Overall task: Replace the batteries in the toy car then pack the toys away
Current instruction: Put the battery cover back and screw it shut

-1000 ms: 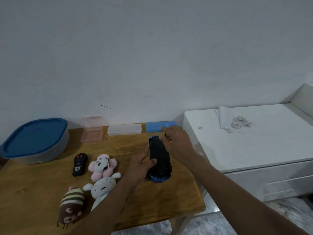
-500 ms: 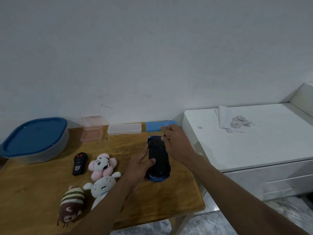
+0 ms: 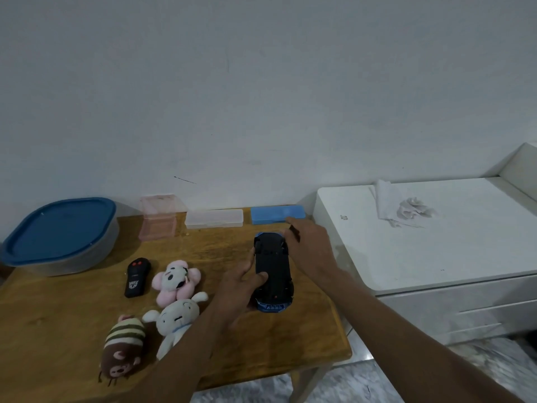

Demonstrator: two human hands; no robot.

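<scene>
The left hand (image 3: 242, 286) grips the toy car (image 3: 273, 273) from its side, thumb on the black bottom. The car is upside down, just above the wooden table (image 3: 72, 330). The right hand (image 3: 311, 248) pinches something small and dark at the car's far end. Three soft toys and a black remote (image 3: 136, 277) lie to the left.
</scene>
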